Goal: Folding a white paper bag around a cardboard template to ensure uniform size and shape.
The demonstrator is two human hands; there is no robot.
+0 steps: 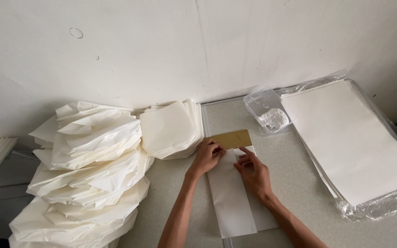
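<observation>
Both hands, left hand (206, 156) and right hand (252, 171), fingers together, press a folded white paper sheet (231, 193).

Folded paper pile (88, 183) cut off at the near-left edge, wrapped sheet stack (359, 142) clipped at right, plastic tub (268, 110) contents unclear

A single view from a camera worn on the person's head, looking steeply down and forward over the table (295, 160) toward a white wall (171, 46) that fills the upper part. The camera sits fairly near, at about arm's reach: both forearms enter from the bottom edge, with the left hand (206, 156) and right hand (253, 172) close to the picture's middle. There is no second view.
</observation>
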